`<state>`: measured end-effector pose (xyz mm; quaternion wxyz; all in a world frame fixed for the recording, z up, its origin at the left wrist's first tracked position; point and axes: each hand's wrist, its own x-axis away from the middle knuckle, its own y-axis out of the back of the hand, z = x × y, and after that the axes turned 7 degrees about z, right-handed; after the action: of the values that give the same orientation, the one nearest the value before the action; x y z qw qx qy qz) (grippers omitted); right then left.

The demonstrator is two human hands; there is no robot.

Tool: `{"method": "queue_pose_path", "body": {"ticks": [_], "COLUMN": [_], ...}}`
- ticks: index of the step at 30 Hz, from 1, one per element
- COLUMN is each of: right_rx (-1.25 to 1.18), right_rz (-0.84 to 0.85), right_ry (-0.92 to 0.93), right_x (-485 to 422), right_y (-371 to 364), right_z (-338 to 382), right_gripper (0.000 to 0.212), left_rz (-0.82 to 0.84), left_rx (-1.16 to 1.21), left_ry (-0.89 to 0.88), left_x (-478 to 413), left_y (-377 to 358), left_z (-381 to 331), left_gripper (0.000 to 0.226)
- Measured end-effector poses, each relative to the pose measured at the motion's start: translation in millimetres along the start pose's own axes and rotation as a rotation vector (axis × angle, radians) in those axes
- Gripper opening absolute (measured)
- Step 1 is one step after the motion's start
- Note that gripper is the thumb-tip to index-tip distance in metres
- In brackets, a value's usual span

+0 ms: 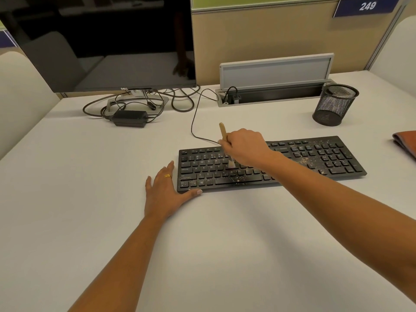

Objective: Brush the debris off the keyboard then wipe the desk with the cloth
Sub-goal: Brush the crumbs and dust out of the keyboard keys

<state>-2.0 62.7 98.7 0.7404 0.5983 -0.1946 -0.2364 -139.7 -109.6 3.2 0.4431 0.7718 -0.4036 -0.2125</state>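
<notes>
Entry: my left hand (166, 190), fingers spread flat, braces keyboard (333, 158) against sliding; my right hand (245, 147), fingers clamped on brush (223, 131), sweeps debris (307, 159)

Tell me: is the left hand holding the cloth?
No, the left hand rests flat on the desk at the keyboard corner, while the cloth lies untouched at the right edge.

Right hand (244, 146) gripping brush (226, 143), bristles on keyboard (315, 158) | left hand (165, 191) flat against keyboard's left end | debris (307, 159) on keys | cloth (405, 141) at right edge
</notes>
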Motion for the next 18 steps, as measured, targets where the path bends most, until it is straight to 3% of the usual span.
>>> {"method": "queue_pose_path", "body": {"ticks": [4, 10, 14, 18], "right_rx": [-0.285, -0.035, -0.154, -0.127], "right_rz": [0.056, -0.003, -0.056, 0.038], "right_ry": [0.011, -0.012, -0.04, 0.0], "right_x": [1.1, 0.1, 2.0, 8.8], "right_y": [-5.7, -0.3, -4.3, -11.9], "right_z": [2.1, 0.2, -0.7, 3.0], "right_gripper": [0.046, 0.044, 0.048, 0.046], "left_rz": [0.006, 0.002, -0.011, -0.008], "left_rx": [0.003, 0.01, 0.003, 0.004], "left_ry": [-0.002, -0.001, 0.002, -0.001], "left_x": [0.3, -0.5, -1.4, -1.1], "left_y": [0.2, -0.4, -1.6, -1.3], "left_z": [0.4, 1.1, 2.0, 1.3], "left_gripper": [0.122, 0.118, 0.116, 0.116]}}
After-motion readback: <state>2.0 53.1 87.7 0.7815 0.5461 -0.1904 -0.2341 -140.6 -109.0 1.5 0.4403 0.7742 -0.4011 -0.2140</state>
